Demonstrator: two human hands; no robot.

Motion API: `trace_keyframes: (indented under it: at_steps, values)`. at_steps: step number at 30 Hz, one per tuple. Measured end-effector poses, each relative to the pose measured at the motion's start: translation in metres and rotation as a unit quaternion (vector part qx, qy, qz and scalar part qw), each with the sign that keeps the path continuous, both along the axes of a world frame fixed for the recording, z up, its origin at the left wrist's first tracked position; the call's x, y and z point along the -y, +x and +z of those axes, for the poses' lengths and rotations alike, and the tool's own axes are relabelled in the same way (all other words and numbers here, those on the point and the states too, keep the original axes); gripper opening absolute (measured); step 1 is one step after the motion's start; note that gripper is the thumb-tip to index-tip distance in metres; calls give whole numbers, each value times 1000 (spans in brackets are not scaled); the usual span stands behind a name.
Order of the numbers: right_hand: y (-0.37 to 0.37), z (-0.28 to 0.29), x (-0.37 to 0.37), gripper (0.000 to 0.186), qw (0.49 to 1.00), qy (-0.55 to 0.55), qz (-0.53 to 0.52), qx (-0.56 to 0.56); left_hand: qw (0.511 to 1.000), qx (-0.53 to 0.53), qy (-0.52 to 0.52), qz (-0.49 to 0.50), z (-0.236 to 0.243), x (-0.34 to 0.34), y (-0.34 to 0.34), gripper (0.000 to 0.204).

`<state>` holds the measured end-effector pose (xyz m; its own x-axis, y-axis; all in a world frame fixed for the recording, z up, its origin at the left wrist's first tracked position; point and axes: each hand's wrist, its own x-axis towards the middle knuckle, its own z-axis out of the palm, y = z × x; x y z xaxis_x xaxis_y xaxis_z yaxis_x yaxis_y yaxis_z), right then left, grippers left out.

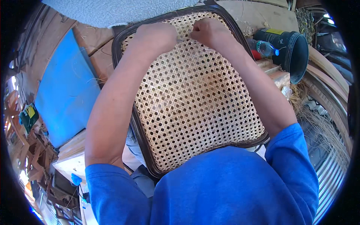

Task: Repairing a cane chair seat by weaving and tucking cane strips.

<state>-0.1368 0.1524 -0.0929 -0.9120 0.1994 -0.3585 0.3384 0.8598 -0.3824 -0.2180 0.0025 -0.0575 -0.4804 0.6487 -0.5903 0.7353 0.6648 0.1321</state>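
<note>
A woven cane panel [187, 97] in a dark brown wooden frame [139, 129] lies before me, its open mesh full of small holes. Over its far part, my left hand [159, 36] is closed, knuckles up, with the fingers mostly hidden under it. To its right my right hand [210, 32] is curled with thumb and fingers pinched together. Between the two hands a thin, small greyish piece shows just above the weave; its kind is too small to make out, and I cannot tell which hand grips it.
Beyond the frame lies a grey fleecy cloth [112, 11]. A blue sheet [67, 90] leans at the left. On the right are a dark bucket [298, 56] lying on its side, a clear plastic bottle [265, 48] with a blue cap, and loose cane strands [318, 120].
</note>
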Motion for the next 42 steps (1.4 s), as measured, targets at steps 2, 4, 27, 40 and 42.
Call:
trace_keyframes:
  at_steps: [2,4,27,40,42]
  values:
    - [-2,-4,-3,26,1000,2,14,20,1000,0,-2,-3,1,-6,1,23]
    - [-5,5,0,26,999,19,17,45,1000,-3,-2,-7,8,-14,-3,23]
    - [-4,7,26,21,989,80,54,113,999,3,36,36,-11,0,15,24]
    - [-16,4,43,25,986,-56,25,-155,974,-180,110,78,2,45,-35,37]
    - [-21,7,49,29,973,-17,18,-231,979,-148,112,81,21,32,-32,38]
